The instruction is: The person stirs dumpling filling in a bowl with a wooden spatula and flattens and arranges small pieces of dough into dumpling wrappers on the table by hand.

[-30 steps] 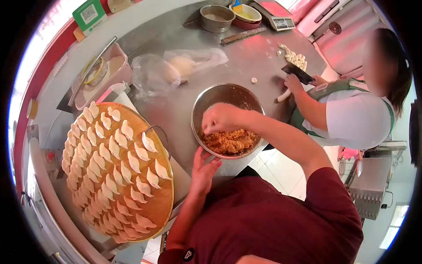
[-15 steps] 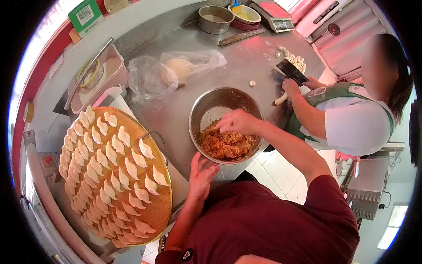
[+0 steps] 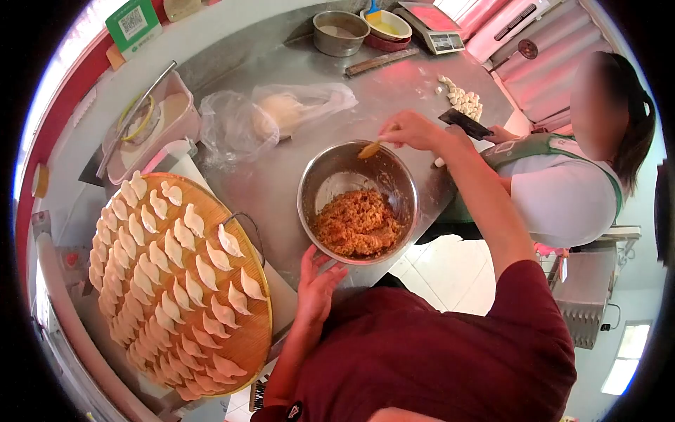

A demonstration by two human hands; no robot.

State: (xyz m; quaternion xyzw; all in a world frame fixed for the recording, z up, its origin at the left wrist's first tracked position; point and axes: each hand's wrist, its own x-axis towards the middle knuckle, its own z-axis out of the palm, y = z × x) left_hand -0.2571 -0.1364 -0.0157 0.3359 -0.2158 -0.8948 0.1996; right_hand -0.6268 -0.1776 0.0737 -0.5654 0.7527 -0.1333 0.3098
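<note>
A steel mixing bowl (image 3: 307,228) holds reddish-brown minced filling (image 3: 358,221). Over the bowl's far right rim, my right hand (image 3: 411,131) grips a small spoon (image 3: 368,150) whose end is coated with filling. My left hand (image 3: 318,287) lies at the near left side of the bowl, fingers apart and fingertips against its outer wall. Left of the bowl is a round woven tray (image 3: 254,327) covered with rows of shaped dumplings (image 3: 173,248).
A co-worker (image 3: 562,193) at the right holds a cleaver (image 3: 464,124) beside cut dough pieces (image 3: 465,100). Bagged dough (image 3: 278,112), a flour tub (image 3: 188,119), a metal pot (image 3: 340,43), a wooden stick (image 3: 381,62) and a scale (image 3: 444,43) sit along the steel counter.
My right hand has lifted out of the bowl, moving up and right with the spoon, which now shows. My left hand stays by the bowl. The co-worker's cleaver has shifted slightly.
</note>
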